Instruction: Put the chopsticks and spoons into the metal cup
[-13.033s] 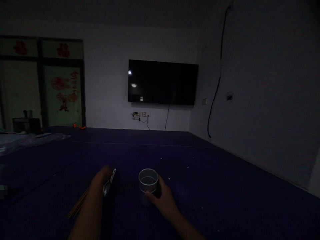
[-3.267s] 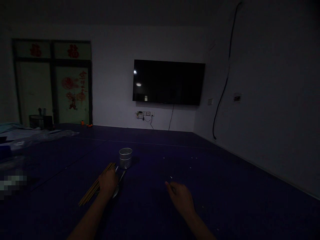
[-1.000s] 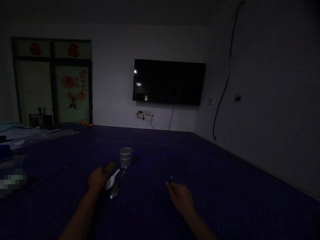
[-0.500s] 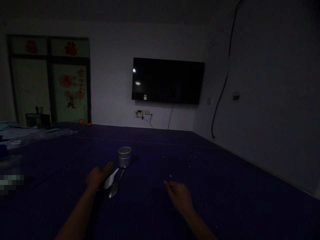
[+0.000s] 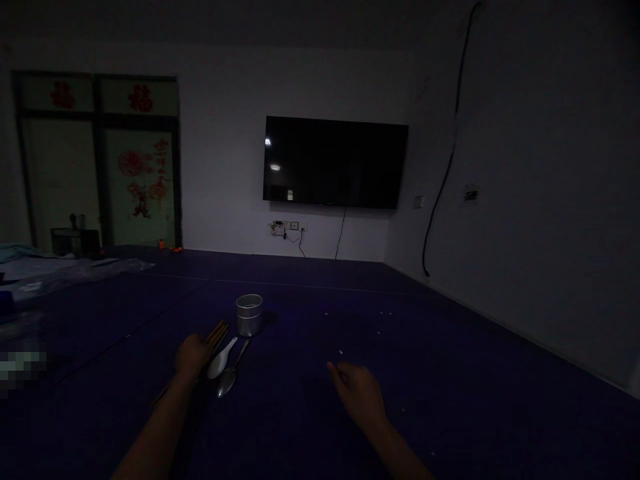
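My left hand (image 5: 193, 358) is closed around several wooden chopsticks (image 5: 219, 333) at the table's left side; their far ends stick out past the fingers, and the middle is hidden by the hand. Just right of it lies a white soup spoon (image 5: 220, 364), with a metal spoon (image 5: 229, 380) alongside. Beyond the spoon handles stands an upright silver metal cup (image 5: 249, 317). Resting over the dark blue surface farther right, my right hand (image 5: 359, 395) has its fingers curled in and its thumb forward, with nothing visible in it.
Small white scraps (image 5: 341, 352) dot the dark blue tabletop (image 5: 300, 413). Clear plastic wrapping (image 5: 85, 270) and cloth lie at the far left. Small orange items (image 5: 175, 250) sit near the back edge. A wall-mounted television (image 5: 335, 163) hangs beyond; a black cable (image 5: 440, 193) runs down the right wall.
My left hand has shifted very slightly to the right, and the chopsticks' near ends now show beside the wrist. The right hand, spoons and cup look unchanged.
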A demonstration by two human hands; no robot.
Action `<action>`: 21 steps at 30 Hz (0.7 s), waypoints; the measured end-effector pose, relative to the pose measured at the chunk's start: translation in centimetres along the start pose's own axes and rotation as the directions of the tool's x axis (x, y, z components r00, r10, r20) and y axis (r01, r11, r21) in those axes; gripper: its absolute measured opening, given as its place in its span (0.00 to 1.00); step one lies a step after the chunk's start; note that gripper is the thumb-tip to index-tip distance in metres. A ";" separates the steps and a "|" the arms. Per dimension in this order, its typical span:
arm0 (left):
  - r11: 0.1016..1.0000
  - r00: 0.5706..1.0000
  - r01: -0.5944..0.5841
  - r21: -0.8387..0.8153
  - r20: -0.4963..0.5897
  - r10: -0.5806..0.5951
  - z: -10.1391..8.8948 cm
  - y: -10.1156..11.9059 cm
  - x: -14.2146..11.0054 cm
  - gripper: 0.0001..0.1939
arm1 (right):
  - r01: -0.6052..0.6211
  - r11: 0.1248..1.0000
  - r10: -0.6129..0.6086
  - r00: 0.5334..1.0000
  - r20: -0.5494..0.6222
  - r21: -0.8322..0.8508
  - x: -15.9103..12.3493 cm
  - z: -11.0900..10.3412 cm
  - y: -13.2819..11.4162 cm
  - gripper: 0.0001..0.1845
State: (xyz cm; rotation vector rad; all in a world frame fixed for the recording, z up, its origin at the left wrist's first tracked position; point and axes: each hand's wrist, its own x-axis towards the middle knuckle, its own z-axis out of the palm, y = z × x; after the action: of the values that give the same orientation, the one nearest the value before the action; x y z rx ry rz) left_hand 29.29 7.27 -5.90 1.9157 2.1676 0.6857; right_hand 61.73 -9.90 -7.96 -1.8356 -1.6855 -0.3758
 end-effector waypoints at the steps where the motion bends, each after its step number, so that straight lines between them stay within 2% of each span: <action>1: 0.999 1.000 0.013 -0.029 0.021 -0.013 -0.1 0.1 -0.1 0.15 | 0.002 1.000 -0.002 1.000 0.000 0.003 0.0 0.0 0.0 0.32; 5: 0.991 0.996 0.053 -0.120 0.072 -0.044 -0.3 0.4 -0.3 0.14 | -0.002 1.000 0.002 1.000 0.007 0.011 0.1 0.1 0.1 0.31; 11: 0.985 0.993 0.071 -0.158 0.099 -0.056 -0.7 0.7 -0.6 0.12 | -0.012 1.000 0.013 1.000 0.007 -0.006 0.0 0.3 0.1 0.31; 21: 0.984 0.996 0.056 -0.171 0.077 -0.043 -0.7 0.8 -0.7 0.12 | -0.027 1.000 0.027 0.999 0.028 0.003 0.2 0.1 0.1 0.30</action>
State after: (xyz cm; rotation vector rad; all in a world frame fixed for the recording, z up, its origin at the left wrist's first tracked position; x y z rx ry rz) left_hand 29.82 6.54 -5.10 1.7655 2.0322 0.7564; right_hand 61.83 -9.70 -7.99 -1.8671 -1.6772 -0.3369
